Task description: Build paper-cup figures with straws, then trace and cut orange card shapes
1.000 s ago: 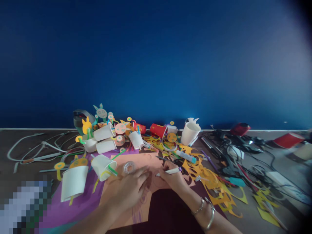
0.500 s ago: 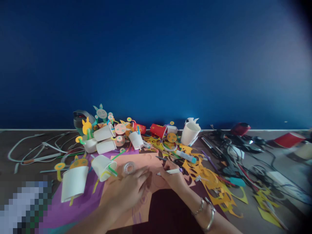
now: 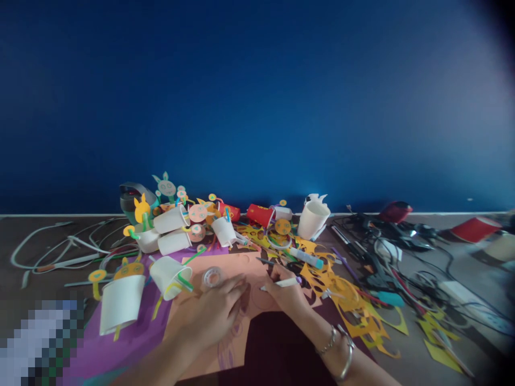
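Nr blue wall (image 3: 257, 107), cluttered tbl (image 3: 414, 364), peach ppr (image 3: 212, 358)

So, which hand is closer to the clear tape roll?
Left. The left hand lies on the orange paper, just beside the clear tape roll; the right hand, holding a white marker, is farther off, to the roll's right.

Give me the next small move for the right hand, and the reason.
Probably guide the marker along the faint round outline. The right hand grips it with the tip close to that line, and the left hand lies flat on the peach paper, which should steady it. Whether the tip touches is hard to tell.
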`<state>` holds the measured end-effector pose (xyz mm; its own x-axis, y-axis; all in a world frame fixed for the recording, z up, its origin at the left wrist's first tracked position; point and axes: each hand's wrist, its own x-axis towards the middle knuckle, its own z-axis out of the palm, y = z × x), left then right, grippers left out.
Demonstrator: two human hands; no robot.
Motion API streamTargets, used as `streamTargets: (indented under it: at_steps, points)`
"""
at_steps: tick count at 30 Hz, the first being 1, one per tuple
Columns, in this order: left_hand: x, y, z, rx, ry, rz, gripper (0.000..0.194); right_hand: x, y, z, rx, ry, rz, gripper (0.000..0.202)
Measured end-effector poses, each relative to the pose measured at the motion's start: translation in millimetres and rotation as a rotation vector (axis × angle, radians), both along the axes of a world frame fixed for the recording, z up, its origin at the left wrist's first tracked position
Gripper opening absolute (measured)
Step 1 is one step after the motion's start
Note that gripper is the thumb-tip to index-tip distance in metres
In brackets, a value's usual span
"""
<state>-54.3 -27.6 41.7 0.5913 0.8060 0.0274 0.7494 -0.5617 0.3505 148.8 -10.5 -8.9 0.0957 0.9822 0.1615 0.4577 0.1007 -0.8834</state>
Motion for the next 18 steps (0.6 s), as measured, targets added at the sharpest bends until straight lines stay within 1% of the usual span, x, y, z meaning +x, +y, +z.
streamTargets:
  at_steps: [4,9,14,18]
  points:
    - [-1,0,-0.8,-0.014,0.006,-0.006,0.047,-1,0,3.9,0.018,0.006,-0.011,0.024]
    - [-1,0,-5.3,-0.020,-0.002,-0.007,0.048,-1,0,3.5,0.009,0.025,-0.001,0.024]
    - [-2,1,-9.6,-0.005,-0.015,-0.011,0.047,-1,0,4.4,0.013,0.049,0.004,0.024]
    - [-2,1,-12.6,0.020,-0.027,-0.005,0.048,-2,-1,6.9,-0.014,0.055,0.011,0.026]
